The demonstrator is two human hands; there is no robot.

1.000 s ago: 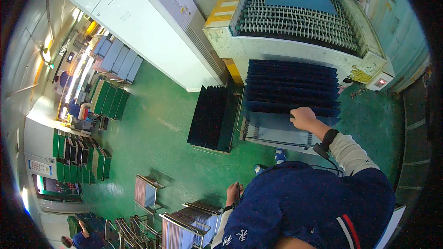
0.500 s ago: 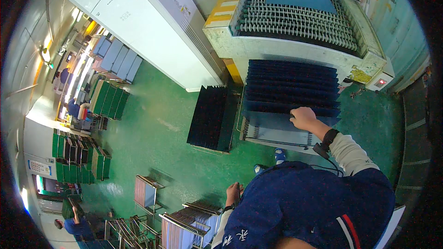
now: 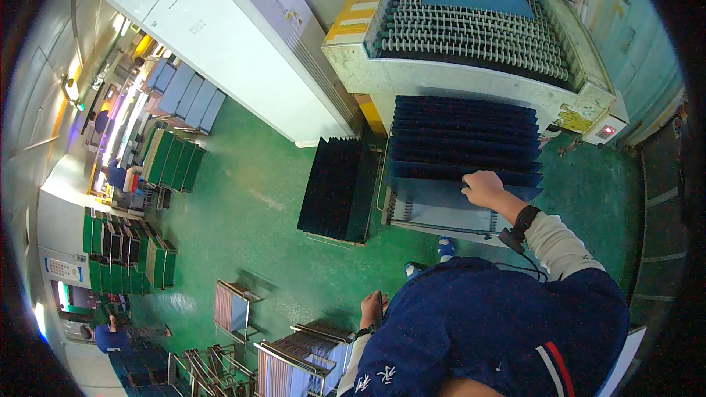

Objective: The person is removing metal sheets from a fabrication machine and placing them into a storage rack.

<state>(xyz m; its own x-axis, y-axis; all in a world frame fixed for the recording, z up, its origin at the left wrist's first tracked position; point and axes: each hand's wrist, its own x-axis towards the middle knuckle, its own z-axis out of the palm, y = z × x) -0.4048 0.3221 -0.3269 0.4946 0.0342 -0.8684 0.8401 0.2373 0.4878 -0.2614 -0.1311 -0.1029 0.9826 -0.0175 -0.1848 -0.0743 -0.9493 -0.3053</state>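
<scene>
Dark-blue panels (image 3: 463,140) mostly fill the rack (image 3: 448,215) at the wearer's twelve o'clock, near end bare, right hand (image 3: 485,190) closed on one, left hand (image 3: 370,311) half-curled, contents unclear.

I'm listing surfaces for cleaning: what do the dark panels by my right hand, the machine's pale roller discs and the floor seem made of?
Dark panels: perhaps coated board or laminate, smooth and dark blue; their thin, straight-edged sheets suggest it.
Roller discs: possibly plastic, judging by their uniform pale grey.
Floor: probably painted or resin-coated, glossy green; it reflects light.
</scene>
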